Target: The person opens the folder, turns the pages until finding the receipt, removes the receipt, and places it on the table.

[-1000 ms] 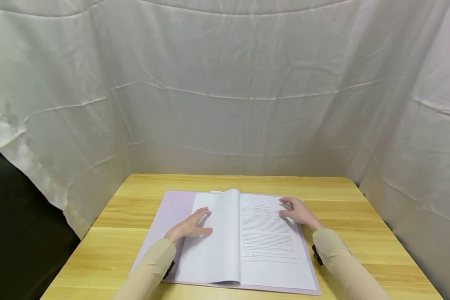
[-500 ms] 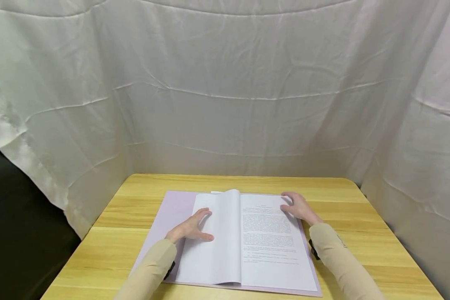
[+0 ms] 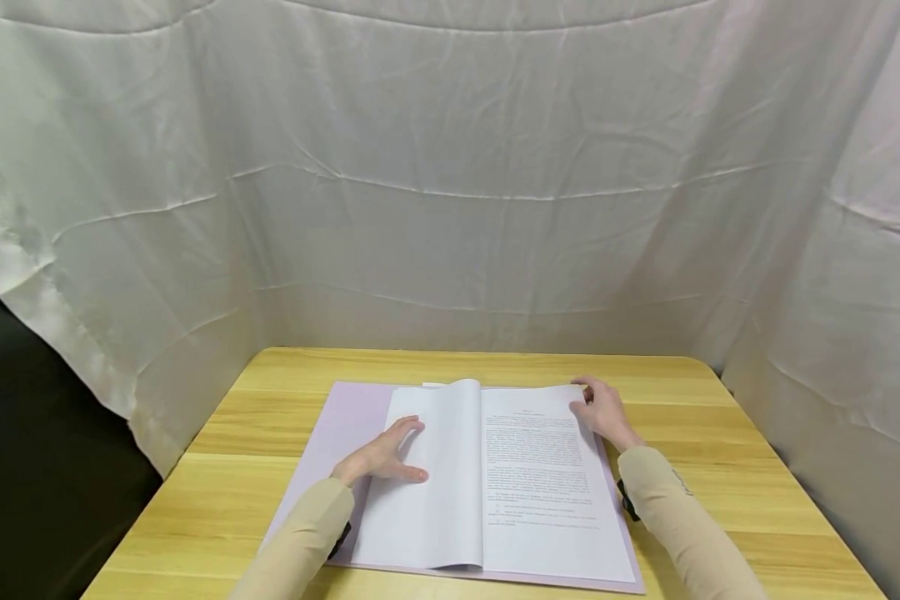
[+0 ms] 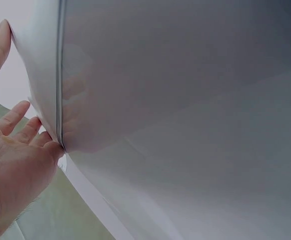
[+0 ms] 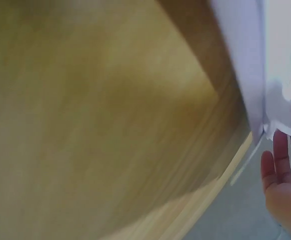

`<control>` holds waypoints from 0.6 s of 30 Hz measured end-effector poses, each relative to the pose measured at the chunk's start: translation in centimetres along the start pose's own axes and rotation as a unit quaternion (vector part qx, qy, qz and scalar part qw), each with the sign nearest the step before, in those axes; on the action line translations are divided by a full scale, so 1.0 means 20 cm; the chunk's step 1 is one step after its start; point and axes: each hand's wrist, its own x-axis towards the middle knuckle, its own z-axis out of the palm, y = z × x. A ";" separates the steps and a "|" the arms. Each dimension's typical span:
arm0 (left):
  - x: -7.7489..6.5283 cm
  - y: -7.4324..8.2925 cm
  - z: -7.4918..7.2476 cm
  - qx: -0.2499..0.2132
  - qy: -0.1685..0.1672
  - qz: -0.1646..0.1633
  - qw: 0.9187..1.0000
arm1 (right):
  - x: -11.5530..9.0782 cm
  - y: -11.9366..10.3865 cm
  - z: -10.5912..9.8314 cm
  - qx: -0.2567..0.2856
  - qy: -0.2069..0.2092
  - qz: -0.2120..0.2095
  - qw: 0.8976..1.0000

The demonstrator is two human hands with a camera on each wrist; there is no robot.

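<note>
A lilac folder [image 3: 351,421] lies open, holding a stack of white sheets. Its turned left sheet [image 3: 427,517] curls up near the fold. On that sheet my left hand [image 3: 382,454] rests with fingers spread; the left wrist view shows the fingertips [image 4: 23,107] against the paper's edge. At the upper right corner of the printed sheet [image 3: 540,542], my right hand [image 3: 603,414] pinches the paper between thumb and fingers. That corner is slightly raised. In the right wrist view, the right hand [image 5: 285,200] has the page corner [image 5: 283,117] between thumb and fingers.
The wooden table [image 3: 720,475] extends around the folder on all sides. Pale grey cloth [image 3: 450,250] hangs behind it and at both sides. A dark area [image 3: 37,450] shows at the far left.
My right hand has moved up and outward to the printed sheet's upper right corner and now pinches and lifts it. My left hand stays nearly still, its thumb slightly lower than at first.
</note>
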 end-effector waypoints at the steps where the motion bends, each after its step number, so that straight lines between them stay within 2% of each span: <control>1: 0.00 0.00 0.00 0.001 0.000 0.000 1.000 | 0.00 0.00 0.00 0.000 0.003 0.003 1.000; 11: 0.01 0.00 0.00 0.008 -0.003 0.001 1.000 | -0.02 0.01 -0.01 0.006 0.014 0.004 1.000; 18: 0.01 -0.01 0.00 0.006 -0.004 -0.003 1.000 | -0.05 0.00 -0.03 0.027 -0.009 0.022 0.999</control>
